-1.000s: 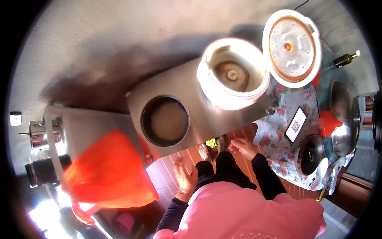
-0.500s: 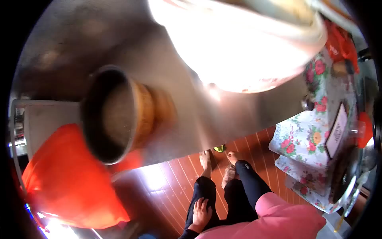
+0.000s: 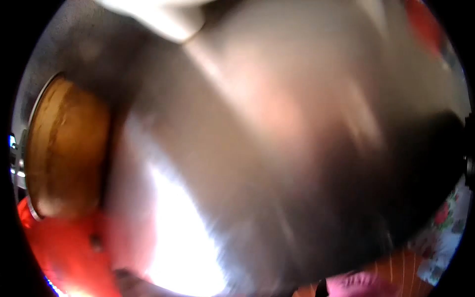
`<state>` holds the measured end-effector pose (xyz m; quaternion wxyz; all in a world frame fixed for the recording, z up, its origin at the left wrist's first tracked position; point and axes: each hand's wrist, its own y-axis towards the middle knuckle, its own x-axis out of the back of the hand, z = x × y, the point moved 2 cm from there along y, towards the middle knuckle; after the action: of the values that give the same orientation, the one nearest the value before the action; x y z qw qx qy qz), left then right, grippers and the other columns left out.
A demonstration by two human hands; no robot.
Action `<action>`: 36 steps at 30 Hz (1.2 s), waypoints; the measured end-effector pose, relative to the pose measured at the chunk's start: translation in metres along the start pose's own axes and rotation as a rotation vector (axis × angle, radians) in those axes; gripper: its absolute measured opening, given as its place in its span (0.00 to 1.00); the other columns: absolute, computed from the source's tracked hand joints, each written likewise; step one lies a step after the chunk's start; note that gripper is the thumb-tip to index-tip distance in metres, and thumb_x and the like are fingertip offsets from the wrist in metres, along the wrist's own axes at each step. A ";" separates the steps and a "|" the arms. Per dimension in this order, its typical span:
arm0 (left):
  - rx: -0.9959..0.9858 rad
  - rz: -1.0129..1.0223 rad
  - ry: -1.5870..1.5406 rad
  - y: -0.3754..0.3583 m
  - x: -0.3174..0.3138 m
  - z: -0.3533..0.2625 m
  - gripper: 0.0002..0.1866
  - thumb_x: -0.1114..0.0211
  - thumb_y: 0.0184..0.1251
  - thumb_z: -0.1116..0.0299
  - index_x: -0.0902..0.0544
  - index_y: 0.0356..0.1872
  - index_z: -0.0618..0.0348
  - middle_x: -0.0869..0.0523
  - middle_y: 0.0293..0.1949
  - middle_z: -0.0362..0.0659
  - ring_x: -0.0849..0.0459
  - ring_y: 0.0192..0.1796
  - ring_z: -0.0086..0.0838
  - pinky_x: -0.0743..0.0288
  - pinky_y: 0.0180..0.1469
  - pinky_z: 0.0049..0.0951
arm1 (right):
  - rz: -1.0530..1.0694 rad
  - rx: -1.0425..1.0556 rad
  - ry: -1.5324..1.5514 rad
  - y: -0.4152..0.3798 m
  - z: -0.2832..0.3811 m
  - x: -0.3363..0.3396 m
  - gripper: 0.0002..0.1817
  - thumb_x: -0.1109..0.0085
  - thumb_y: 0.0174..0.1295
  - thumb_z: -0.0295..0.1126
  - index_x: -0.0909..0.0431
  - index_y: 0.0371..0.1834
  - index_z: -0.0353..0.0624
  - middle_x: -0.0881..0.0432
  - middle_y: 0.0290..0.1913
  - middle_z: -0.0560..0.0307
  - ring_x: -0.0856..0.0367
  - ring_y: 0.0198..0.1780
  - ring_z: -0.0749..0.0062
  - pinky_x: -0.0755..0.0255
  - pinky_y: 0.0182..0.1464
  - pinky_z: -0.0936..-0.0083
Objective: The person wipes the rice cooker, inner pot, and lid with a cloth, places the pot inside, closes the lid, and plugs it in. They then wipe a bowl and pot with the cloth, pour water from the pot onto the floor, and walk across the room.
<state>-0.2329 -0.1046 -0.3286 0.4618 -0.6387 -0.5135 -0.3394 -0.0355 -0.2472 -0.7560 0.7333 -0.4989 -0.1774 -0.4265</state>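
Since both my hands are lying outside my view, I am not telling whether my fingers are open or gripping. Near the left edge of the metal surface [image 3: 213, 143], the brown-sided pot [image 3: 69, 148] is sitting; I am judging it stiff, fairly heavy, best held by opposite rim sides.

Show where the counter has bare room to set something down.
The blurred grey metal counter looks bare between the brown-sided round pot at left and the white rounded object above. The far left looks crowded, with the pot and glossy red bag close together.
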 end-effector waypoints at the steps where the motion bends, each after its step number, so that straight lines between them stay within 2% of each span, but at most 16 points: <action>1: 0.019 0.018 -0.018 0.001 0.004 -0.002 0.17 0.38 0.50 0.68 0.24 0.43 0.59 0.23 0.45 0.53 0.26 0.46 0.48 0.32 0.47 0.51 | 0.022 0.007 0.004 -0.011 -0.003 0.001 0.11 0.45 0.54 0.40 0.19 0.32 0.46 0.18 0.33 0.48 0.20 0.37 0.54 0.27 0.40 0.63; 6: -0.037 0.030 -0.138 0.013 0.051 -0.040 0.16 0.39 0.50 0.70 0.24 0.42 0.59 0.23 0.44 0.52 0.25 0.44 0.47 0.31 0.45 0.52 | -0.433 0.071 -0.003 -0.083 -0.040 -0.061 0.11 0.45 0.54 0.40 0.19 0.31 0.46 0.18 0.32 0.49 0.20 0.36 0.54 0.27 0.38 0.63; 7: 0.002 0.126 -0.164 0.014 0.071 -0.065 0.17 0.39 0.52 0.72 0.25 0.46 0.61 0.23 0.47 0.51 0.24 0.47 0.46 0.29 0.46 0.51 | 0.074 -0.026 0.094 -0.130 -0.010 0.032 0.15 0.44 0.53 0.44 0.18 0.32 0.46 0.18 0.33 0.49 0.19 0.37 0.57 0.27 0.40 0.65; 8: -0.004 0.121 -0.182 0.005 0.062 -0.061 0.17 0.39 0.52 0.72 0.25 0.46 0.61 0.23 0.47 0.51 0.24 0.47 0.46 0.29 0.46 0.51 | 0.162 0.115 0.188 -0.182 0.024 0.125 0.20 0.42 0.50 0.51 0.17 0.34 0.45 0.18 0.34 0.46 0.19 0.39 0.59 0.27 0.41 0.67; 10: 0.076 0.075 -0.380 -0.002 0.025 -0.030 0.34 0.34 0.48 0.65 0.34 0.59 0.57 0.32 0.58 0.53 0.36 0.62 0.51 0.40 0.61 0.48 | 0.540 0.156 0.944 -0.246 0.038 0.175 0.13 0.40 0.57 0.36 0.21 0.40 0.39 0.19 0.35 0.62 0.26 0.38 0.81 0.30 0.42 0.77; 14: -0.283 -0.027 -0.293 0.030 0.140 -0.122 0.44 0.30 0.42 0.67 0.41 0.64 0.62 0.36 0.62 0.58 0.42 0.67 0.51 0.41 0.63 0.45 | 0.732 0.419 0.704 -0.403 0.124 0.370 0.16 0.44 0.63 0.35 0.24 0.50 0.37 0.20 0.44 0.61 0.24 0.44 0.82 0.30 0.48 0.81; 16: -0.466 0.058 -0.401 0.036 0.154 -0.146 0.33 0.33 0.48 0.67 0.32 0.60 0.56 0.24 0.53 0.54 0.28 0.58 0.48 0.33 0.56 0.43 | 0.560 0.219 1.036 -0.450 0.126 0.411 0.16 0.45 0.63 0.34 0.24 0.51 0.38 0.19 0.45 0.61 0.24 0.46 0.81 0.31 0.50 0.80; 20: -0.013 0.219 -0.657 0.027 0.267 -0.228 0.18 0.37 0.58 0.60 0.24 0.47 0.58 0.19 0.35 0.59 0.18 0.39 0.50 0.23 0.38 0.40 | 0.324 0.438 1.424 -0.515 0.157 0.495 0.33 0.38 0.58 0.36 0.41 0.63 0.35 0.29 0.55 0.58 0.31 0.57 0.76 0.35 0.57 0.77; 22: -0.014 0.042 -0.721 0.026 0.279 -0.242 0.16 0.39 0.59 0.60 0.24 0.42 0.60 0.19 0.38 0.56 0.19 0.41 0.48 0.26 0.39 0.39 | 0.040 0.609 1.025 -0.536 0.180 0.519 0.37 0.37 0.56 0.35 0.47 0.65 0.36 0.32 0.58 0.58 0.34 0.59 0.76 0.37 0.59 0.76; 24: -0.197 0.161 -0.687 0.025 0.321 -0.266 0.18 0.38 0.59 0.62 0.25 0.45 0.63 0.19 0.39 0.57 0.19 0.42 0.47 0.26 0.40 0.37 | -0.072 0.354 1.059 -0.535 0.175 0.507 0.20 0.43 0.55 0.23 0.31 0.53 0.37 0.27 0.51 0.58 0.28 0.53 0.75 0.34 0.54 0.76; 27: -0.393 0.279 -0.704 0.042 0.345 -0.266 0.26 0.39 0.61 0.67 0.33 0.61 0.55 0.19 0.41 0.55 0.18 0.44 0.44 0.26 0.44 0.33 | -0.430 0.422 0.999 -0.534 0.180 0.517 0.17 0.44 0.54 0.22 0.29 0.49 0.36 0.23 0.45 0.58 0.25 0.48 0.75 0.31 0.51 0.75; 28: -0.364 0.419 -0.796 0.052 0.345 -0.259 0.28 0.39 0.61 0.67 0.35 0.64 0.52 0.19 0.42 0.55 0.18 0.44 0.43 0.26 0.45 0.32 | -0.446 0.341 1.197 -0.541 0.197 0.531 0.17 0.43 0.55 0.24 0.29 0.49 0.36 0.23 0.45 0.56 0.25 0.47 0.72 0.31 0.50 0.74; 29: -0.465 0.323 -0.879 0.061 0.356 -0.254 0.19 0.38 0.62 0.69 0.26 0.54 0.59 0.18 0.38 0.46 0.21 0.36 0.24 0.26 0.38 0.26 | -0.520 0.365 1.127 -0.535 0.201 0.539 0.16 0.43 0.56 0.24 0.28 0.49 0.36 0.23 0.45 0.56 0.24 0.47 0.72 0.31 0.50 0.73; 32: -0.407 0.478 -1.178 0.103 0.380 -0.223 0.17 0.41 0.65 0.71 0.26 0.54 0.63 0.20 0.43 0.41 0.23 0.40 0.22 0.27 0.45 0.24 | -0.520 0.255 1.104 -0.529 0.230 0.588 0.12 0.42 0.56 0.26 0.25 0.43 0.35 0.21 0.45 0.53 0.24 0.48 0.68 0.32 0.50 0.72; 35: -0.409 0.121 -0.962 0.159 0.420 -0.188 0.15 0.41 0.64 0.71 0.24 0.50 0.65 0.17 0.40 0.45 0.21 0.41 0.22 0.27 0.45 0.25 | -0.724 0.639 0.156 -0.500 0.240 0.626 0.14 0.40 0.53 0.25 0.25 0.44 0.34 0.22 0.46 0.47 0.24 0.49 0.55 0.32 0.51 0.69; 36: -0.283 0.113 -0.963 0.176 0.446 -0.183 0.15 0.40 0.62 0.71 0.23 0.49 0.66 0.15 0.38 0.48 0.18 0.39 0.23 0.25 0.42 0.27 | -0.623 0.479 0.367 -0.497 0.253 0.637 0.17 0.41 0.50 0.21 0.26 0.46 0.35 0.22 0.45 0.50 0.23 0.50 0.62 0.32 0.53 0.71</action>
<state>0.0530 -0.1317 0.0961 0.0990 -0.8058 -0.5820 -0.0471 -0.0277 -0.3785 0.0799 0.6840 -0.1530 -0.2802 -0.6559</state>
